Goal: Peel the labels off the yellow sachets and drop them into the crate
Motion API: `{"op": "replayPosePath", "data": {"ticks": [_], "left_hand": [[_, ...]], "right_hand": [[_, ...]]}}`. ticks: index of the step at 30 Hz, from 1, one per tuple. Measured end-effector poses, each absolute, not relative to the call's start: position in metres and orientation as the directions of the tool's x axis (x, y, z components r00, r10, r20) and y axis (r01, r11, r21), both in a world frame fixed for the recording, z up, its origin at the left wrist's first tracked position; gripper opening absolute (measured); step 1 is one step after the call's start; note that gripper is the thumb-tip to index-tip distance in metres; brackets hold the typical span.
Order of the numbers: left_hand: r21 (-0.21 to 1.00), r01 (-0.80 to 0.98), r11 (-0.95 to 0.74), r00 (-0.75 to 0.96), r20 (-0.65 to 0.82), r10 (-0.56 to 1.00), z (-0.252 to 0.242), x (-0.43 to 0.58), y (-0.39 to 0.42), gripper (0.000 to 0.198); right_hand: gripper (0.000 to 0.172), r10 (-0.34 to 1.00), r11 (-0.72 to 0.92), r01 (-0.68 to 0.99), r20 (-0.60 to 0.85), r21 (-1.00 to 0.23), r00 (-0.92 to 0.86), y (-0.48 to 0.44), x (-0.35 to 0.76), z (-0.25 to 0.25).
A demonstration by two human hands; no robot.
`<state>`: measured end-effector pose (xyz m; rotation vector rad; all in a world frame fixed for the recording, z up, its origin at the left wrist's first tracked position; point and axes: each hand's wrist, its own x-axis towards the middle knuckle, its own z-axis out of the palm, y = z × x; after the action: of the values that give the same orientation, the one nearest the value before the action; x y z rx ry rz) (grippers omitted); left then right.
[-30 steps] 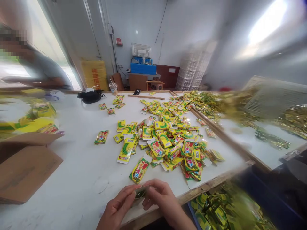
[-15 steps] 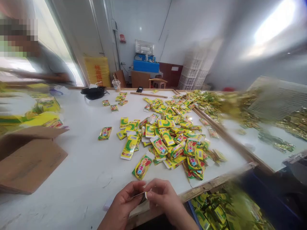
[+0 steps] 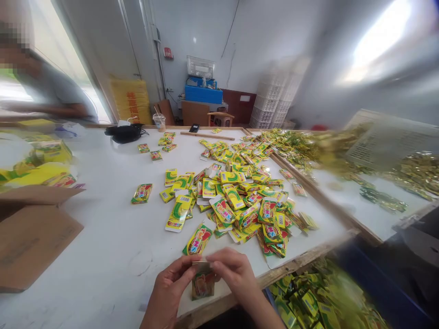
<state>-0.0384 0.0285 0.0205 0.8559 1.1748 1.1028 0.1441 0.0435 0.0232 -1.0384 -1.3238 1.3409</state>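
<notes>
Near the table's front edge, my left hand (image 3: 168, 289) and my right hand (image 3: 235, 273) pinch the top end of a small printed carton (image 3: 203, 287) between them. Its printed face is turned toward me and is partly blurred. Just beyond my fingers lies a yellow-green carton (image 3: 198, 238) with a white end flap raised. Behind it spreads a large heap of similar cartons (image 3: 233, 196), some with flaps open. One carton (image 3: 141, 193) lies apart on the left.
A brown cardboard box (image 3: 37, 242) stands at the left. A wooden strip (image 3: 318, 205) separates the heap from shiny foil packets (image 3: 384, 198) at right. Below the edge, a blue bin (image 3: 373, 278) holds more cartons. A person's arm (image 3: 68, 111) shows far left.
The carton in my hands has tipped from nearly edge-on to showing its printed face. Both hands have risen slightly, and the view has shifted a little to the right.
</notes>
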Motion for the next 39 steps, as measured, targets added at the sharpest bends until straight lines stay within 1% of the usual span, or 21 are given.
{"op": "replayPosePath", "data": {"ticks": [3, 5, 7, 9, 12, 13, 15, 17, 18, 20, 23, 25, 27, 31, 35, 37, 39], "left_hand": [[0.985, -0.033, 0.168, 0.029, -0.167, 0.986, 0.015, -0.050, 0.029, 0.026], [0.994, 0.064, 0.089, 0.040, -0.092, 0.995, 0.012, -0.054, 0.030, 0.026], [0.988, 0.153, 0.015, 0.059, -0.024, 0.998, 0.010, -0.055, 0.031, 0.025], [0.981, 0.193, -0.012, 0.067, 0.000, 0.998, 0.008, -0.053, 0.032, 0.025], [0.984, 0.175, 0.017, 0.049, -0.026, 0.998, 0.007, -0.049, 0.033, 0.028], [0.984, 0.181, -0.002, 0.054, -0.008, 0.998, 0.007, -0.049, 0.033, 0.027], [0.964, 0.232, -0.127, 0.088, 0.109, 0.990, 0.005, -0.051, 0.033, 0.021], [0.905, 0.298, -0.302, 0.148, 0.269, 0.952, 0.002, -0.055, 0.033, 0.017], [0.870, 0.323, -0.373, 0.181, 0.329, 0.927, 0.000, -0.058, 0.033, 0.020], [0.812, 0.361, -0.458, 0.228, 0.400, 0.888, -0.004, -0.062, 0.031, 0.028], [0.792, 0.388, -0.470, 0.235, 0.408, 0.882, -0.006, -0.063, 0.027, 0.038], [0.803, 0.391, -0.451, 0.221, 0.394, 0.892, -0.005, -0.062, 0.023, 0.043], [0.802, 0.387, -0.454, 0.249, 0.383, 0.890, -0.005, -0.060, 0.018, 0.046], [0.788, 0.361, -0.499, 0.332, 0.392, 0.858, -0.008, -0.060, 0.006, 0.046], [0.815, 0.363, -0.451, 0.327, 0.341, 0.881, -0.008, -0.062, 0.005, 0.037], [0.802, 0.444, -0.400, 0.273, 0.303, 0.913, -0.005, -0.058, 0.017, 0.031], [0.745, 0.593, -0.307, 0.163, 0.262, 0.951, -0.002, -0.050, 0.040, 0.031]], "right_hand": [[0.022, 0.979, -0.034, -0.103, -0.012, -0.994, -0.202, 0.044, 0.142, 0.021], [0.024, 0.978, -0.084, -0.134, -0.056, -0.987, -0.201, 0.046, 0.141, 0.020], [0.022, 0.980, -0.093, -0.131, -0.068, -0.987, -0.186, 0.048, 0.141, 0.018], [0.017, 0.986, -0.071, -0.108, -0.053, -0.992, -0.160, 0.048, 0.141, 0.016], [0.009, 0.990, -0.045, -0.074, -0.035, -0.996, -0.138, 0.048, 0.141, 0.016], [0.007, 0.990, -0.031, -0.050, -0.024, -0.998, -0.139, 0.048, 0.141, 0.016], [0.006, 0.989, 0.028, 0.025, 0.024, -0.999, -0.147, 0.047, 0.143, 0.018], [0.014, 0.980, 0.107, 0.097, 0.089, -0.989, -0.178, 0.046, 0.145, 0.021], [0.019, 0.972, 0.149, 0.118, 0.123, -0.982, -0.198, 0.046, 0.146, 0.023], [0.025, 0.955, 0.218, 0.135, 0.183, -0.967, -0.233, 0.044, 0.147, 0.026], [0.025, 0.931, 0.303, 0.149, 0.258, -0.941, -0.260, 0.041, 0.146, 0.030], [0.025, 0.923, 0.333, 0.161, 0.286, -0.929, -0.258, 0.037, 0.145, 0.031], [0.023, 0.922, 0.346, 0.167, 0.302, -0.923, -0.241, 0.030, 0.145, 0.027], [0.018, 0.921, 0.368, 0.160, 0.336, -0.916, -0.198, 0.017, 0.141, 0.014], [0.013, 0.927, 0.367, 0.142, 0.348, -0.919, -0.141, 0.015, 0.134, 0.014], [0.008, 0.946, 0.324, 0.142, 0.315, -0.936, -0.083, 0.015, 0.147, 0.022], [0.005, 0.968, 0.245, 0.187, 0.249, -0.951, -0.004, 0.011, 0.186, 0.031]]}}
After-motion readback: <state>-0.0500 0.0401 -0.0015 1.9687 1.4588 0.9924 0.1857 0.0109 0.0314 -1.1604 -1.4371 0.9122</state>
